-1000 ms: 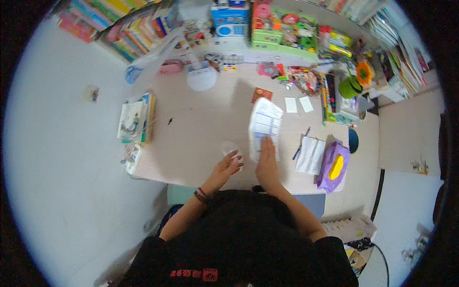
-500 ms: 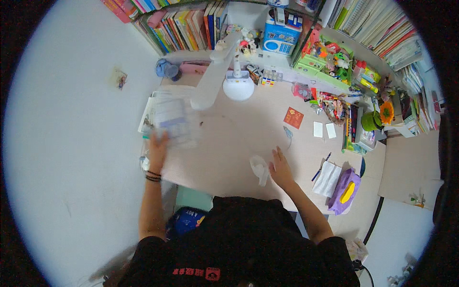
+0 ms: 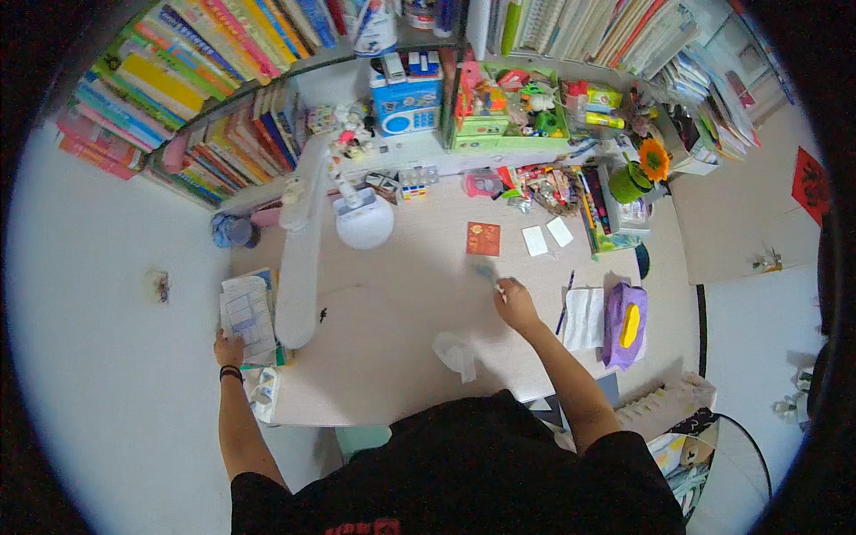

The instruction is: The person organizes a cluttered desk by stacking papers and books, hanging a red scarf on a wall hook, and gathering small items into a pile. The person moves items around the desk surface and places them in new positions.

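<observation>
At far left, my left hand (image 3: 229,346) rests at the near-left edge of a printed sheet (image 3: 248,308), which lies on the books (image 3: 284,357) stacked along the left side of the desk (image 3: 374,303). Half a second ago that sheet is a blur in this hand, tilted above the same stack; a second ago it is under my right hand near the middle. Now it is down, so I judge its carrying all but done. My fingers touch it, but I cannot tell whether this grip pinches the paper or only presses it.

To the right, the lamp (image 3: 298,303) reaches toward me beside the sheet, with a small black thing (image 3: 323,315) just past it. Nearer my body, a crumpled white scrap (image 3: 456,355) lies well apart from both hands; half a second ago my right hand is next to it, fingers spread.

Right of centre, my right hand (image 3: 517,305) is now farther up the desk, its grip narrow, fingertips apparently closed on the near end of a pale blue piece (image 3: 484,270). The piece points away from me, up and left of my fingers, just below a red card (image 3: 483,239); whether it is lifted, I cannot tell. Farther right, two white cards (image 3: 534,240), a pen (image 3: 565,303) and a purple pack (image 3: 626,326) lie untouched.
</observation>
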{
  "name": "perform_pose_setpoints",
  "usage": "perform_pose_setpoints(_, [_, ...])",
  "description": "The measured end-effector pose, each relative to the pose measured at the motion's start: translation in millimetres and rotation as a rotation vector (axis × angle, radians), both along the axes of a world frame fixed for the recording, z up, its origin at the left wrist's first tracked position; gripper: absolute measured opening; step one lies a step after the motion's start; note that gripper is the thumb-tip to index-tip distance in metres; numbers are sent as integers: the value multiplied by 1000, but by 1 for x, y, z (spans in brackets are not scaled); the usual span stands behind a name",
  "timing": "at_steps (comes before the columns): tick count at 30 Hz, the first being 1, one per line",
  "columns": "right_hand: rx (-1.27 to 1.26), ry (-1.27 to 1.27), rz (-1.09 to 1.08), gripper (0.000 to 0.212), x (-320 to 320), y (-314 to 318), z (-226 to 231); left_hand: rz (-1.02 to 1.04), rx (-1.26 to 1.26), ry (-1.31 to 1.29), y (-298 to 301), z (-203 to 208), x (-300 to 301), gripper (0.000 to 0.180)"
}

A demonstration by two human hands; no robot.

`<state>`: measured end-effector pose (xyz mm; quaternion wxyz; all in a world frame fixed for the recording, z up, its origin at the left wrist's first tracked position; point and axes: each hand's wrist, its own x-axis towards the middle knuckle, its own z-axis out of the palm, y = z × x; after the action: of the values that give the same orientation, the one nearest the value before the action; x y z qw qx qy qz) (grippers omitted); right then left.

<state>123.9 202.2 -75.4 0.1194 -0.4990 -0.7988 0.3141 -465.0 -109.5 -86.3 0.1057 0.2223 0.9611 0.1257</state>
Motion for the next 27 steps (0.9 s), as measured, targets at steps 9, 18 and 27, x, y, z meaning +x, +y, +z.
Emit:
perform_pose_setpoints(9, [231, -218, -17, 76, -24, 100, -43, -167, 371, 402, 9, 54, 106, 56])
perform_pose_setpoints(18, [84, -425, 33, 82, -45, 117, -23, -88, 589, -127, 41, 68, 290, 43])
perform_pose_setpoints(27, [-180, 285, -82, 25, -37, 72, -8, -177, 654, -1063, 171, 37, 386, 34])
